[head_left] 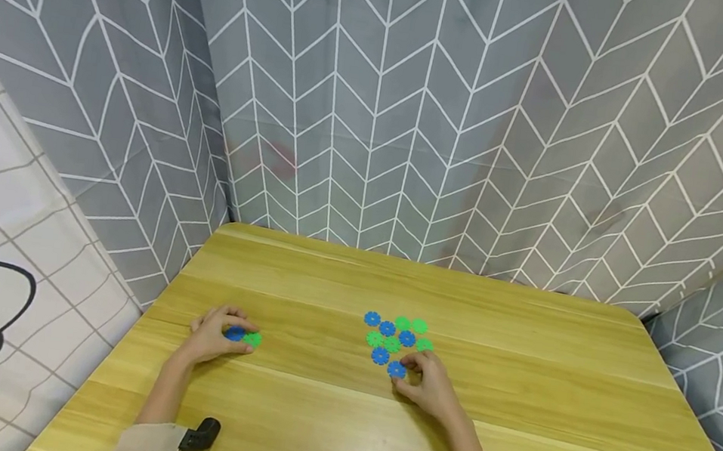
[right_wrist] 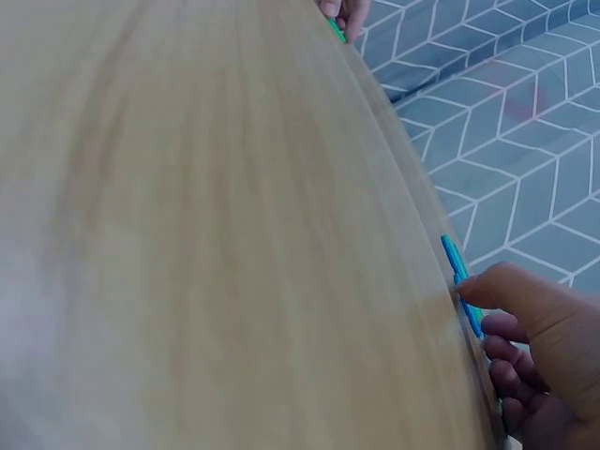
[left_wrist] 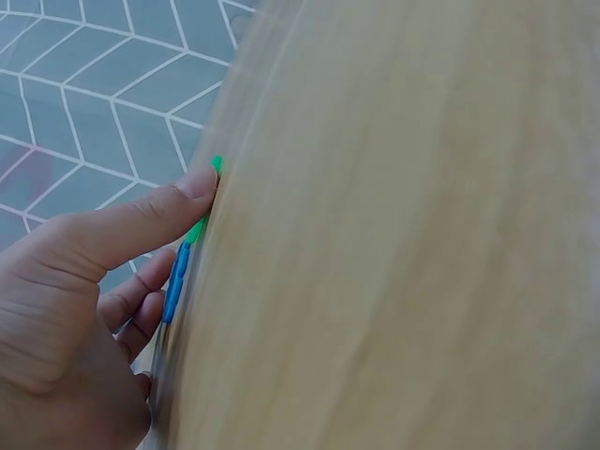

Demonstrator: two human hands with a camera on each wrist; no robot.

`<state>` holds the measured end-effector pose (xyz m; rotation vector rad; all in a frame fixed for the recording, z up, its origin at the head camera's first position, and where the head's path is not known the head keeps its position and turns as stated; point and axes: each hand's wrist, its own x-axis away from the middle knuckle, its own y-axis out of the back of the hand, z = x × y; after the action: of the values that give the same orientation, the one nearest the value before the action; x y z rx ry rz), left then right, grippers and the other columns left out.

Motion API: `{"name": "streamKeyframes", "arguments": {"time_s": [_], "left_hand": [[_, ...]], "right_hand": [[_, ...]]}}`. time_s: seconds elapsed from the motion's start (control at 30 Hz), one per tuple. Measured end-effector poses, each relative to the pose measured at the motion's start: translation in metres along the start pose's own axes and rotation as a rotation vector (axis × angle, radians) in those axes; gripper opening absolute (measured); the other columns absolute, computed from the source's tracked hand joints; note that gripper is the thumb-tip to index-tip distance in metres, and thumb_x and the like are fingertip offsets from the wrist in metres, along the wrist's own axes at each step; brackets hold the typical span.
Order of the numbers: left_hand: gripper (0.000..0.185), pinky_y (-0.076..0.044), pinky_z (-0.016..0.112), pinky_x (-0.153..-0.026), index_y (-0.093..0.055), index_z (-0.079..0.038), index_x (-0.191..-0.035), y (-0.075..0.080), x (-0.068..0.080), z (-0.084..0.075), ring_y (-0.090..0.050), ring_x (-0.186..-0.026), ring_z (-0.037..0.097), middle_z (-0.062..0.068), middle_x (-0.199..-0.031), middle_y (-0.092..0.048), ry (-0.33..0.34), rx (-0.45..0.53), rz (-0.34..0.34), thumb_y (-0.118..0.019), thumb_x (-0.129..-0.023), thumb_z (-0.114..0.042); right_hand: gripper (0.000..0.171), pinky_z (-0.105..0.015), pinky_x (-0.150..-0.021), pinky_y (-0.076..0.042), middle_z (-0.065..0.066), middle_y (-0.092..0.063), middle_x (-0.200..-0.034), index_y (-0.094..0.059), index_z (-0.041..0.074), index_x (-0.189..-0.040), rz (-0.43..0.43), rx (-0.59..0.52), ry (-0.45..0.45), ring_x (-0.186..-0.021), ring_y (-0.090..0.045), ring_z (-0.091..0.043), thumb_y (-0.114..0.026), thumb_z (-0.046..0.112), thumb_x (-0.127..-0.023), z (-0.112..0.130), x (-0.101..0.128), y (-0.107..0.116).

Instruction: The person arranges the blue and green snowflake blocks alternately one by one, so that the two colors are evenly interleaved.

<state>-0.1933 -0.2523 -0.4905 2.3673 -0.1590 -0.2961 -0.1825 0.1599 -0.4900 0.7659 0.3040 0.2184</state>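
Observation:
At the table's left, my left hand (head_left: 213, 337) has thumb and forefinger at opposite edges of a green snowflake building disc (head_left: 253, 339). A blue disc (head_left: 235, 334) lies against the green one, inside the curve of that hand. In the left wrist view the thumb tip overlaps the green disc, and the blue disc (left_wrist: 175, 284) shows edge-on by the other fingers. Near the middle, my right hand (head_left: 432, 389) pinches a blue snowflake disc (head_left: 396, 369) at the near end of a loose group. Its thumb overlaps blue disc edges in the right wrist view.
Several blue and green discs (head_left: 387, 328) lie flat and close together beyond my right hand. The wooden table (head_left: 309, 417) reaches back to a grey patterned curtain (head_left: 377, 106). A black device (head_left: 201, 434) sits at my left cuff.

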Motion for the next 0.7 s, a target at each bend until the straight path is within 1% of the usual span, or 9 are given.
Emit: {"name": "streamKeyframes", "arguments": {"time_s": [0.17, 0.33, 0.43, 0.5, 0.7], "left_hand": [[0.030, -0.013, 0.057, -0.084, -0.074, -0.009, -0.096, -0.0002, 0.0000, -0.0018, -0.041, -0.108, 0.045, 0.020, -0.114, -0.053, 0.014, 0.006, 0.000, -0.083, -0.070, -0.021], [0.030, -0.013, 0.058, -0.085, -0.074, -0.010, -0.096, 0.0002, -0.0004, -0.0018, -0.041, -0.109, 0.045, 0.019, -0.114, -0.053, 0.018, 0.006, -0.002, -0.083, -0.070, -0.022], [0.030, -0.013, 0.058, -0.085, -0.074, -0.010, -0.096, -0.0002, -0.0004, -0.0016, -0.041, -0.108, 0.044, 0.020, -0.114, -0.053, 0.018, 0.008, -0.004, -0.083, -0.070, -0.021], [0.030, -0.013, 0.057, -0.085, -0.074, -0.010, -0.096, -0.0006, -0.0002, -0.0015, -0.041, -0.108, 0.044, 0.020, -0.114, -0.053, 0.017, 0.006, -0.003, -0.083, -0.070, -0.021], [0.030, -0.013, 0.057, -0.086, -0.074, -0.010, -0.097, -0.0009, 0.0000, -0.0002, -0.040, -0.109, 0.044, 0.019, -0.115, -0.053, 0.031, 0.009, 0.001, -0.083, -0.070, -0.021]], "right_hand": [[0.023, -0.032, -0.078, -0.048, -0.005, -0.060, -0.094, -0.067, -0.001, -0.097, 0.028, -0.009, 0.041, -0.087, -0.054, -0.019, -0.072, 0.006, -0.075, -0.0029, 0.0002, 0.0033], [0.022, -0.030, -0.077, -0.047, -0.003, -0.058, -0.091, -0.065, -0.001, -0.093, 0.032, -0.003, 0.023, -0.085, -0.053, -0.017, -0.072, 0.005, -0.072, -0.0041, -0.0023, 0.0034], [0.023, -0.030, -0.076, -0.047, -0.003, -0.058, -0.088, -0.065, 0.000, -0.091, 0.012, 0.000, 0.022, -0.083, -0.052, -0.017, -0.073, 0.005, -0.071, -0.0044, -0.0022, 0.0022], [0.023, -0.029, -0.075, -0.048, -0.003, -0.058, -0.087, -0.064, 0.000, -0.090, -0.010, -0.006, 0.037, -0.082, -0.053, -0.017, -0.074, 0.005, -0.070, -0.0049, -0.0015, 0.0015], [0.021, -0.026, -0.072, -0.050, -0.005, -0.060, -0.086, -0.064, -0.001, -0.089, -0.067, -0.070, 0.080, -0.080, -0.056, -0.019, -0.072, 0.002, -0.069, -0.0054, -0.0002, -0.0022]]}}
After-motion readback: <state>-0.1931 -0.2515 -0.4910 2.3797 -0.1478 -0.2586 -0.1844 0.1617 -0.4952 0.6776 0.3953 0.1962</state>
